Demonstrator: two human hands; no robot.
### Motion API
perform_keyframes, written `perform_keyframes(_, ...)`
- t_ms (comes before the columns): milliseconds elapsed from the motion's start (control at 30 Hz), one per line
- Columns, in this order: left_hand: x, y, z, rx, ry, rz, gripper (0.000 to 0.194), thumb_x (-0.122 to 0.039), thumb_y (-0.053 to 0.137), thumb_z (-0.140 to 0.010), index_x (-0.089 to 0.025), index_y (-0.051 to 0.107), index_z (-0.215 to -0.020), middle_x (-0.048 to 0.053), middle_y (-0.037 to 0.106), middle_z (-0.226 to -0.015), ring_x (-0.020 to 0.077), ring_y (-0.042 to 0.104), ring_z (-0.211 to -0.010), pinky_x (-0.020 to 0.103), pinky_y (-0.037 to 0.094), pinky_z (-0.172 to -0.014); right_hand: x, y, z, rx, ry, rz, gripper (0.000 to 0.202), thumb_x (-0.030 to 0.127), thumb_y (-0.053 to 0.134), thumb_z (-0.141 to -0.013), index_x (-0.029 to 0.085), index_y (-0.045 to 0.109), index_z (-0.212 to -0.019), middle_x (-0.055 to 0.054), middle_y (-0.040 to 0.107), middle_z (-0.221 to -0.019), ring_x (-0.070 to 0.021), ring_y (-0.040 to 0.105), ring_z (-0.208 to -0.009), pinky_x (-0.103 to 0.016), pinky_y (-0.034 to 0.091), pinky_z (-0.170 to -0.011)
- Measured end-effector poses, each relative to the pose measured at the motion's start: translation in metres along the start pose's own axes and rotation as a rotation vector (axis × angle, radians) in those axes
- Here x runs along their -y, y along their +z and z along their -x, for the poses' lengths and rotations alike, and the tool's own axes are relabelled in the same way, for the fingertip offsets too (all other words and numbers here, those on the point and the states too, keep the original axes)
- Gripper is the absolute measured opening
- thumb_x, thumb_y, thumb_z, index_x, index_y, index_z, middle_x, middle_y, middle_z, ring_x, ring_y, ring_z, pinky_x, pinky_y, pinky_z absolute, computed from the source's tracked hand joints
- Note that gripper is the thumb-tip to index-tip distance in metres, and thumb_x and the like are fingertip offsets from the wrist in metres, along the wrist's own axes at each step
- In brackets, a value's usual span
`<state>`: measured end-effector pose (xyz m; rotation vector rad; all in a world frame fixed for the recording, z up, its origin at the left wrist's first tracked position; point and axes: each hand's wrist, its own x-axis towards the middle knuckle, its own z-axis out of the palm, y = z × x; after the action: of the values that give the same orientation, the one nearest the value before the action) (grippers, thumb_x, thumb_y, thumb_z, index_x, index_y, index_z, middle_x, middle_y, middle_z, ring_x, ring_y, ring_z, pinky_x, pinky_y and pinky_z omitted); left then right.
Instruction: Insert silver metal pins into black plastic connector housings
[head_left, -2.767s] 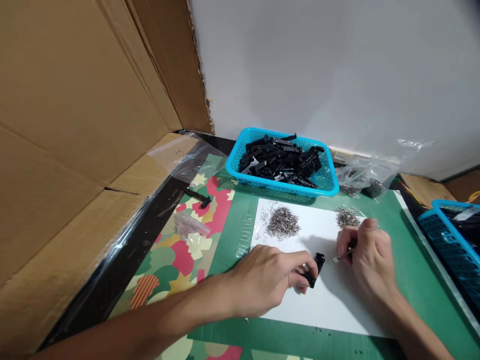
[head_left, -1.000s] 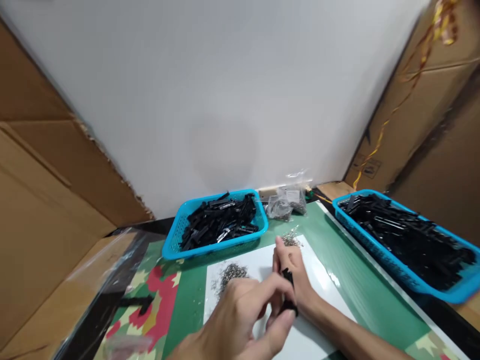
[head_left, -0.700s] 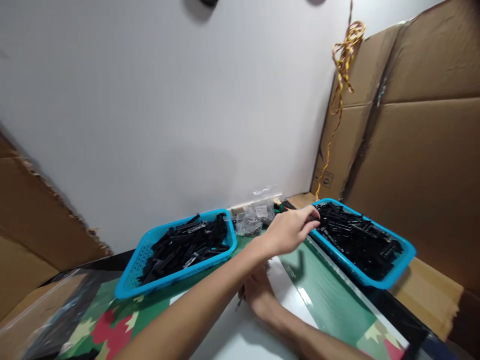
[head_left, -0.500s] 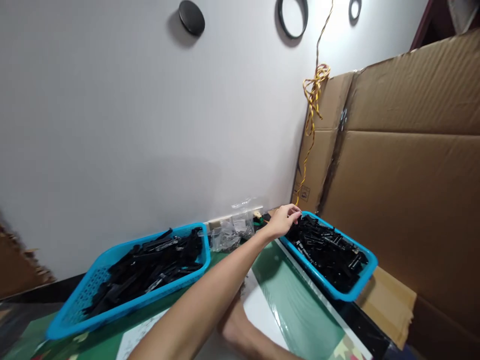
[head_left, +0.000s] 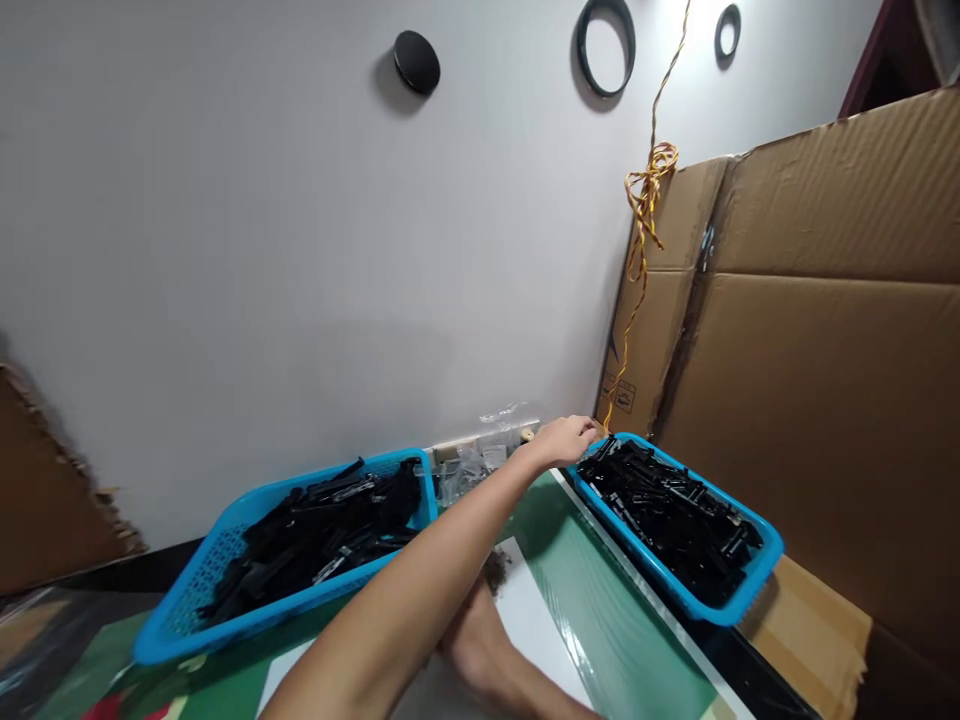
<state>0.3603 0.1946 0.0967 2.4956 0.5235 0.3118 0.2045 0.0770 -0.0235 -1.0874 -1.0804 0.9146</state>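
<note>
My left hand is stretched across to the near-wall corner of the right blue basket, which holds many black plastic pieces. Its fingers are curled together; what is between them is too small to make out. Under my left forearm, my right hand rests low over a white sheet, its fingers hidden by that forearm. A small dark pile lies on the sheet beside it. On the left, another blue basket holds more black pieces.
Clear plastic bags lie against the wall between the baskets. A tall cardboard box stands at the right, with a twisted yellow cord hanging beside it. Green sheeting covers the table.
The view has shifted, so the baskets and wall appear farther right and slightly lower. My left hand has drawn a little to the left relative to the right basket, its fingers more closed.
</note>
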Motion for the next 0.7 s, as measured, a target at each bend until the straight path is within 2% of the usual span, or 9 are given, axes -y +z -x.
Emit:
perform_keyframes(67,0.005,-0.008,0.017,0.032,0.042,0.002,0.035,-0.036,0.068,-0.106,-0.018,0.066,-0.135,0.012,0.067,-0.137,0.0271,0.070,-0.115,0.048,0.062,-0.097,-0.005,0.001,0.004,0.030,0.043,-0.008,0.050,0.050,0.056,-0.105,0.014,0.069,-0.072,0.001,0.057,-0.054,-0.0131,0.051,-0.048,-0.025,0.041,-0.047)
perform_keyframes(100,0.007,-0.011,0.027,0.039,0.061,0.002,0.035,-0.036,0.069,-0.106,-0.018,0.066,-0.136,0.012,0.067,-0.137,0.0271,0.070,-0.115,0.048,0.062,-0.097,-0.006,0.000,0.004,0.041,0.056,-0.006,0.058,0.053,0.054,-0.104,0.017,0.063,-0.060,0.002,0.048,-0.045,-0.0119,0.044,-0.043,-0.025,0.033,-0.045)
perform_keyframes(167,0.008,-0.017,0.050,0.034,0.094,-0.004,0.035,-0.036,0.069,-0.106,-0.018,0.066,-0.136,0.012,0.067,-0.137,0.0267,0.071,-0.114,0.048,0.062,-0.096,-0.004,-0.002,0.005,0.058,0.067,0.009,0.068,0.060,0.051,-0.102,0.020,0.054,-0.047,0.002,0.041,-0.040,-0.0115,0.040,-0.042,-0.025,0.029,-0.045)
perform_keyframes(233,0.009,-0.027,0.080,0.001,0.118,-0.016,0.034,-0.036,0.069,-0.106,-0.018,0.067,-0.134,0.012,0.068,-0.135,0.0261,0.071,-0.113,0.047,0.062,-0.096,0.000,-0.005,0.008,0.068,0.076,0.023,0.075,0.069,0.048,-0.101,0.020,0.052,-0.044,0.001,0.040,-0.039,-0.0119,0.041,-0.042,-0.025,0.029,-0.046)
perform_keyframes(333,0.020,-0.050,0.142,-0.094,0.108,-0.043,0.022,-0.029,0.062,-0.108,-0.019,0.072,-0.126,0.009,0.074,-0.126,0.0231,0.070,-0.112,0.043,0.057,-0.103,0.007,-0.011,0.019,0.078,0.104,0.026,0.082,0.079,0.046,-0.099,0.021,0.053,-0.042,0.001,0.039,-0.037,-0.0119,0.040,-0.041,-0.026,0.031,-0.048)
perform_keyframes(433,0.045,-0.080,0.218,-0.185,-0.026,-0.121,0.020,-0.027,0.059,-0.108,-0.021,0.075,-0.118,0.007,0.077,-0.116,0.0222,0.070,-0.104,0.036,0.054,-0.100,0.010,-0.015,0.032,0.092,0.135,0.003,0.086,0.081,0.040,-0.101,0.023,0.047,-0.038,0.001,0.036,-0.036,-0.0117,0.040,-0.041,-0.027,0.034,-0.050)
perform_keyframes(533,0.072,-0.103,0.285,-0.279,-0.237,-0.256,0.020,-0.024,0.057,-0.107,-0.017,0.075,-0.110,0.009,0.076,-0.110,0.0249,0.069,-0.103,0.042,0.054,-0.101,0.011,-0.014,0.041,0.139,0.151,-0.037,0.086,0.083,0.038,-0.101,0.024,0.043,-0.038,0.002,0.035,-0.037,-0.0112,0.039,-0.041,-0.027,0.034,-0.050)
perform_keyframes(600,0.087,-0.109,0.312,-0.308,-0.347,-0.337,0.018,-0.026,0.060,-0.107,-0.015,0.074,-0.112,0.010,0.075,-0.112,0.0253,0.069,-0.106,0.046,0.056,-0.101,0.012,-0.013,0.045,0.157,0.162,-0.065,0.085,0.087,0.037,-0.098,0.026,0.037,-0.040,0.003,0.033,-0.037,-0.0101,0.035,-0.039,-0.027,0.028,-0.046)
perform_keyframes(700,0.104,-0.104,0.322,-0.284,-0.434,-0.397,0.029,-0.036,0.068,-0.106,-0.017,0.069,-0.128,0.010,0.071,-0.128,0.0250,0.071,-0.109,0.046,0.062,-0.095,0.012,-0.015,0.046,0.182,0.207,-0.094,0.084,0.094,0.027,-0.094,0.028,0.030,-0.042,0.002,0.035,-0.036,-0.0088,0.031,-0.035,-0.026,0.019,-0.041)
